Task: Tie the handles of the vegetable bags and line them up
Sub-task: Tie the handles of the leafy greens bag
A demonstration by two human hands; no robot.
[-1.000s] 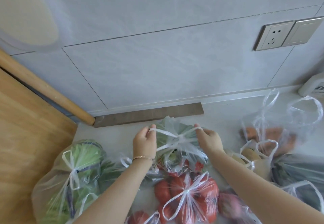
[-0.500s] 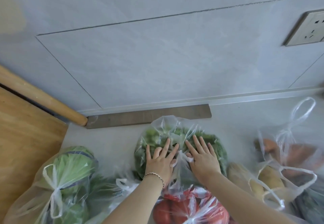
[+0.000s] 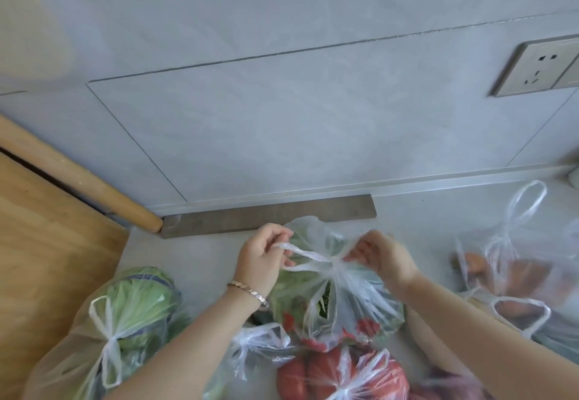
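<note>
A clear plastic bag of green and red vegetables [image 3: 338, 305] stands in the middle of the grey counter. Its two white handles cross in a twist above it. My left hand [image 3: 261, 258] grips the left handle [image 3: 297, 254], which stretches to the twist. My right hand [image 3: 383, 257] pinches the right handle close to the twist. A tied bag of green cabbage [image 3: 134, 302] lies to the left. In front lies a tied bag of tomatoes [image 3: 341, 374]. At the right stand untied bags of carrots [image 3: 513, 271] with loose handles.
A wooden board [image 3: 47, 243] and a rolling pin [image 3: 78, 180] lie at the left. A grey strip [image 3: 266, 214] runs along the wall's foot behind the bags. A wall socket [image 3: 542, 67] sits at the upper right. Bare counter [image 3: 423, 211] shows behind the bags.
Half a second ago both hands lay flat on the bag. Now they have lifted and hold its two handles, pulled apart above the bag.
</note>
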